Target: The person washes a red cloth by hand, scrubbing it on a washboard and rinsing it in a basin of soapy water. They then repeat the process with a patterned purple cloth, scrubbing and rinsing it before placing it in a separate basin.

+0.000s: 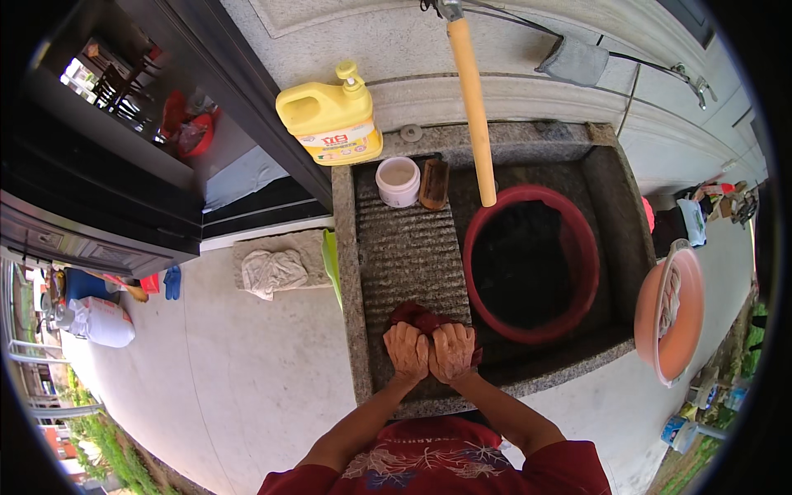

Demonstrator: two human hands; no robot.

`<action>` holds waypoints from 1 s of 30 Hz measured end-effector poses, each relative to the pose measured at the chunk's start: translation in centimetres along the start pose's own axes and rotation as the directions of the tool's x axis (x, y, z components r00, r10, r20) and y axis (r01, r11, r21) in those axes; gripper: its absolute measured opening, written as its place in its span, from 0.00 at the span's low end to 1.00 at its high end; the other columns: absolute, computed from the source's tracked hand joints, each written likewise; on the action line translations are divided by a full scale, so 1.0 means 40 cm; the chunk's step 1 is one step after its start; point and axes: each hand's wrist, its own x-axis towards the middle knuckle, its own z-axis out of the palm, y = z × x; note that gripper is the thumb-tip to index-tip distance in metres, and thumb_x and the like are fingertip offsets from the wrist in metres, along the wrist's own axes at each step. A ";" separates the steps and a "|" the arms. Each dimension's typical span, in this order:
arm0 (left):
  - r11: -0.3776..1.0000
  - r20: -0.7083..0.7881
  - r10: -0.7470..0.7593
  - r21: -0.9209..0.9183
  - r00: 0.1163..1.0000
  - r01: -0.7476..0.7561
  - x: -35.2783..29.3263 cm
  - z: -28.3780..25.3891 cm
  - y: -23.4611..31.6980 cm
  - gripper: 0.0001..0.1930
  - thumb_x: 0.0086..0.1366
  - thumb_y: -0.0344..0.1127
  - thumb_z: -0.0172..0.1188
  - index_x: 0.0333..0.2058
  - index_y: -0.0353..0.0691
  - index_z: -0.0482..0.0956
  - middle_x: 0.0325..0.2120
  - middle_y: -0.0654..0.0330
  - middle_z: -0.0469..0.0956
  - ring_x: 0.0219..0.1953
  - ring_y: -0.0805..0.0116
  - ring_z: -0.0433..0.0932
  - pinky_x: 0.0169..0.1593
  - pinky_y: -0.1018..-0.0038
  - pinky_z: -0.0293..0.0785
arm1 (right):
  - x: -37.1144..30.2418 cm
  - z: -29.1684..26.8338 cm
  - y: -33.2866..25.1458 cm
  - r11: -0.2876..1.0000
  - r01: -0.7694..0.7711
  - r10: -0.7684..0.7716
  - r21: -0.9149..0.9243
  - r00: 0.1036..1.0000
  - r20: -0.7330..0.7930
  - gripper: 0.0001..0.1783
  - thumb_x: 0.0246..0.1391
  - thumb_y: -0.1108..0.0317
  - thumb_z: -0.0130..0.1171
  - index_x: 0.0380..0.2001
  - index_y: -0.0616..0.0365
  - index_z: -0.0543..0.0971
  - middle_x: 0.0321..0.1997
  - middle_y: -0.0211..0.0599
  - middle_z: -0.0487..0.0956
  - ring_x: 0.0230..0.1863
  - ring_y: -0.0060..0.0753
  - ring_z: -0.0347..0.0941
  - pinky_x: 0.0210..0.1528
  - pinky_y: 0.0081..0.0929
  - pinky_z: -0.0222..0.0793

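Observation:
My left hand [406, 350] and my right hand [453, 351] are side by side, both closed on a dark red cloth [415, 314]. They press it against the lower end of a ridged stone washboard [406, 264]. The cloth bunches up beyond my knuckles, and a bit of it shows beside my right hand. At the top of the washboard stand a white tub [398, 181] and a brown scrubbing brush [434, 184]. To the right, a red basin [591, 272] holds dark water inside the stone sink [363, 363].
A yellow pump jug [337, 120] stands at the sink's far left corner. A tan pipe [472, 107] hangs down over the basin. Beyond the right edge is a peach basin [690, 318] with cloth in it. A pale rag [273, 272] lies on a slab at left.

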 end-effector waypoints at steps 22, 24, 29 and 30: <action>0.931 -0.071 0.131 0.351 0.989 -0.098 0.285 0.118 -0.052 0.06 0.58 0.37 0.56 0.31 0.41 0.74 0.24 0.59 0.71 0.29 0.60 0.69 0.36 0.63 0.65 | 0.237 0.102 0.129 0.916 -0.362 0.375 -0.174 0.926 0.048 0.11 0.46 0.57 0.53 0.25 0.51 0.76 0.37 0.34 0.71 0.42 0.40 0.65 0.40 0.49 0.56; 0.929 -0.105 0.171 0.349 0.980 -0.125 0.280 0.114 -0.043 0.08 0.59 0.39 0.55 0.29 0.42 0.75 0.24 0.59 0.71 0.30 0.61 0.69 0.36 0.63 0.65 | 0.242 0.099 0.121 0.823 -0.529 0.530 -0.205 0.846 -0.057 0.14 0.47 0.52 0.53 0.30 0.49 0.79 0.44 0.34 0.69 0.49 0.41 0.62 0.44 0.53 0.55; 0.928 0.102 -0.260 -0.249 0.960 0.278 0.064 0.002 -0.005 0.10 0.59 0.39 0.54 0.23 0.41 0.73 0.23 0.59 0.70 0.29 0.61 0.68 0.38 0.64 0.62 | 0.083 -0.008 -0.004 0.973 -0.217 0.221 0.075 0.974 -0.044 0.09 0.42 0.60 0.56 0.25 0.51 0.78 0.33 0.32 0.70 0.40 0.38 0.64 0.40 0.42 0.55; 0.986 0.011 -0.110 -0.123 0.994 0.110 0.028 0.004 0.000 0.11 0.59 0.38 0.54 0.21 0.40 0.72 0.22 0.58 0.70 0.27 0.61 0.68 0.37 0.64 0.62 | 0.074 0.002 0.008 0.984 -0.169 0.171 0.050 0.984 -0.040 0.08 0.42 0.60 0.56 0.23 0.51 0.76 0.30 0.32 0.69 0.38 0.38 0.64 0.39 0.41 0.55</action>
